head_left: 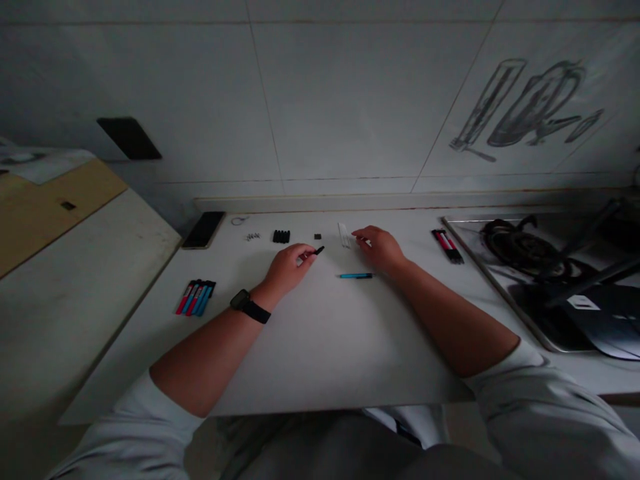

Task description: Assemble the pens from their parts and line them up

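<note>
My left hand [291, 268] pinches a small black pen part [319, 251] between thumb and fingertips, over the middle of the white table. My right hand [379, 247] hovers just right of several thin pale rods [344, 236], its fingers slightly apart and nothing clearly between them. In front of that hand lies a blue pen barrel [355, 275] with a dark end. Farther back are a row of black pen grips [281, 237], a tiny dark block [317, 237] and a scatter of small springs [253, 237].
Red and blue pens [195, 297] lie at the left, red and black pens [447, 247] at the right. A phone [203, 230] and a clear ring [240, 221] sit at the back left. A metal-rimmed tray [480, 280] with dark items borders the right side.
</note>
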